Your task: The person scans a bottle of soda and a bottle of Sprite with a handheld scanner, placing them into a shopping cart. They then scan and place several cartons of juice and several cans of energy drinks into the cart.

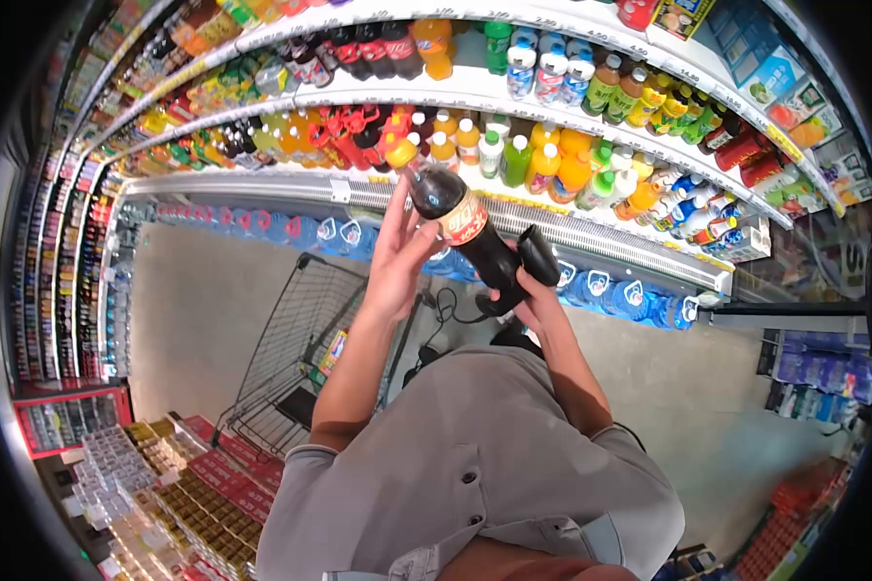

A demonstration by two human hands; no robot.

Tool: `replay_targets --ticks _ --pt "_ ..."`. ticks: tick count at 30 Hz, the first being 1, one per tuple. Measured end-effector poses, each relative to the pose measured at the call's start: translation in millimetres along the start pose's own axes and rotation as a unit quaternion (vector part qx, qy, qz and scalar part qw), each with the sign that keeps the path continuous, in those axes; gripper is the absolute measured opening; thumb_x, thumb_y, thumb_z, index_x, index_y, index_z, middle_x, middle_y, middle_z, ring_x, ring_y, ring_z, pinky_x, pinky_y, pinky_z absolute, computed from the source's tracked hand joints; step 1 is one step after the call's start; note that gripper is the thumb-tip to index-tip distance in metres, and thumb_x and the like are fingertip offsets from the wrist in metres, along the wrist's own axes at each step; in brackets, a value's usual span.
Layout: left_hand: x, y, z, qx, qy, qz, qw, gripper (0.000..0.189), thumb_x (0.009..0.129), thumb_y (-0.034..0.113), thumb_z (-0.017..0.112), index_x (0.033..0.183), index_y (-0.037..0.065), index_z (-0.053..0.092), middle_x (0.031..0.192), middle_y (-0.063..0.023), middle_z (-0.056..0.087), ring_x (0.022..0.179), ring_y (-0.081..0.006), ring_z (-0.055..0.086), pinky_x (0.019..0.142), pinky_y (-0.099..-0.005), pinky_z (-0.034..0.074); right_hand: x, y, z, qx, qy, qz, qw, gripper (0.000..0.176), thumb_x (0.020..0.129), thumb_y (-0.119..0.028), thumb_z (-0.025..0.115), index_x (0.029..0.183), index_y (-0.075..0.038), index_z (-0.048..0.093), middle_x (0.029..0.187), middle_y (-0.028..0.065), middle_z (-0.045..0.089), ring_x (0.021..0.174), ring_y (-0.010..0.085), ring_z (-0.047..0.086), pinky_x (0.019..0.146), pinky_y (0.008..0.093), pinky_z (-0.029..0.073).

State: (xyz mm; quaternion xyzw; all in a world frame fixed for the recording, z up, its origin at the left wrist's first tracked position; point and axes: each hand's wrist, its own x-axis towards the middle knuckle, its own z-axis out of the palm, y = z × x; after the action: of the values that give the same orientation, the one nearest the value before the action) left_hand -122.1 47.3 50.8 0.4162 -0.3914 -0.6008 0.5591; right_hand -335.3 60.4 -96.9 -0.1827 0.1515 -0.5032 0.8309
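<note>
A large bottle of dark cola [489, 252] with a red and beige label lies tilted in front of my chest, its neck toward the upper left. My left hand [402, 254] is closed around the bottle's upper part, thumb near the label. My right hand [541, 302] grips a black handheld barcode scanner [539, 256], right beside the bottle's lower end. A thin black cable [446, 308] hangs in a loop from the scanner. Part of the right fingers is hidden behind the scanner and bottle.
Curved shelves [475, 92] packed with drink bottles rise ahead. Large water bottles [300, 232] line the floor below them. A wire shopping cart [281, 358] stands to my left with a few items inside. Stacked boxed goods [203, 494] sit at lower left.
</note>
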Motion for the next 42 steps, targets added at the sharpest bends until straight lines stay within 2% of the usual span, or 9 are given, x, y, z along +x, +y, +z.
replay_targets --ticks 3,8,13,16,19,25,34,39,42 --pt "24.0 -18.8 23.7 0.01 0.002 0.015 1.0 0.078 0.099 0.003 0.061 0.162 0.011 0.016 0.157 -0.0147 0.038 0.13 -0.0215 0.053 0.1 -0.0375 0.052 -5.9 -24.1 -24.0 -0.019 0.048 -0.003 0.999 0.054 0.091 -0.003 0.069 0.141 -0.005 0.049 0.139 0.0132 0.054 0.113 0.0265 0.062 0.08 0.0413 0.058" --pt "64.6 -25.8 74.4 0.109 0.072 -0.068 0.989 0.058 0.099 0.014 0.066 0.148 0.014 0.035 0.12 -0.009 0.065 0.101 -0.0168 0.068 0.075 -0.0364 0.063 -6.9 -53.4 -51.9 -0.113 0.129 -0.028 0.985 0.057 0.089 0.009 0.064 0.142 -0.006 0.049 0.13 0.0133 0.06 0.105 0.0262 0.064 0.083 0.0412 0.055" --pt "101.7 -21.8 92.0 0.132 0.072 -0.128 0.98 0.053 0.095 0.022 0.073 0.138 0.013 0.043 0.119 -0.0087 0.066 0.103 -0.0209 0.069 0.074 -0.0395 0.062 -8.8 -66.1 -73.6 -0.181 0.08 -0.092 0.976 0.06 0.092 0.003 0.068 0.147 -0.005 0.048 0.131 0.0056 0.059 0.107 0.0158 0.062 0.089 0.0329 0.056" --pt "146.6 -7.7 105.4 0.124 -0.004 -0.021 0.992 0.054 0.091 0.016 0.075 0.136 0.011 0.045 0.124 -0.0089 0.062 0.11 -0.0213 0.065 0.074 -0.0371 0.061 -10.1 -84.8 -64.6 -0.193 0.066 -0.125 0.971 0.058 0.095 0.002 0.064 0.15 -0.004 0.045 0.126 0.0063 0.065 0.096 0.0136 0.065 0.084 0.029 0.054" --pt "197.8 21.2 126.3 0.138 -0.036 0.108 0.984 0.053 0.09 0.007 0.075 0.134 0.009 0.045 0.129 -0.0107 0.057 0.116 -0.0211 0.06 0.096 -0.0365 0.051 -12.1 -111.0 -59.0 -0.206 0.092 -0.177 0.958 0.056 0.097 0.001 0.061 0.151 -0.002 0.043 0.125 0.0078 0.069 0.087 0.0118 0.064 0.079 0.027 0.052" --pt "305.0 75.0 179.6 0.226 -0.024 0.385 0.894 0.058 0.086 0.004 0.078 0.128 0.007 0.038 0.121 -0.0084 0.057 0.11 -0.0187 0.059 0.097 -0.0342 0.048 -54.5 -123.2 -82.4 -0.286 0.127 -0.117 0.942 0.059 0.097 -0.002 0.062 0.151 -0.001 0.04 0.126 0.0152 0.067 0.084 0.0143 0.064 0.078 0.0288 0.052" --pt "415.6 84.6 200.1 0.227 -0.064 0.381 0.894 0.057 0.089 0.013 0.077 0.134 0.005 0.044 0.123 -0.0078 0.056 0.115 -0.0178 0.055 0.1 -0.0329 0.044 -98.4 -105.5 -106.7 -0.25 0.184 -0.14 0.94 0.051 0.096 -0.002 0.065 0.144 -0.002 0.049 0.113 0.0109 0.072 0.088 0.0133 0.067 0.078 0.0275 0.054" --pt "445.8 104.3 210.0 0.384 0.044 0.367 0.846 0.051 0.085 0.027 0.08 0.12 -0.002 0.056 0.119 -0.0217 0.057 0.106 -0.0324 0.057 0.093 -0.0402 0.048 -114.6 -110.8 -112.8 -0.228 0.224 -0.144 0.937 0.043 0.095 -0.001 0.066 0.136 0.0 0.055 0.112 0.0125 0.073 0.088 0.0143 0.068 0.078 0.0281 0.055" --pt "447.5 99.1 221.9 0.527 0.171 0.472 0.685 0.067 0.082 0.03 0.08 0.13 -0.006 0.049 0.12 -0.0277 0.058 0.109 -0.0459 0.054 0.096 -0.05 0.045 -114.7 -116.1 -122.0 -0.245 0.245 -0.158 0.925 0.041 0.095 -0.001 0.066 0.134 0.0 0.055 0.111 0.0138 0.073 0.085 0.0154 0.068 0.077 0.0292 0.055"
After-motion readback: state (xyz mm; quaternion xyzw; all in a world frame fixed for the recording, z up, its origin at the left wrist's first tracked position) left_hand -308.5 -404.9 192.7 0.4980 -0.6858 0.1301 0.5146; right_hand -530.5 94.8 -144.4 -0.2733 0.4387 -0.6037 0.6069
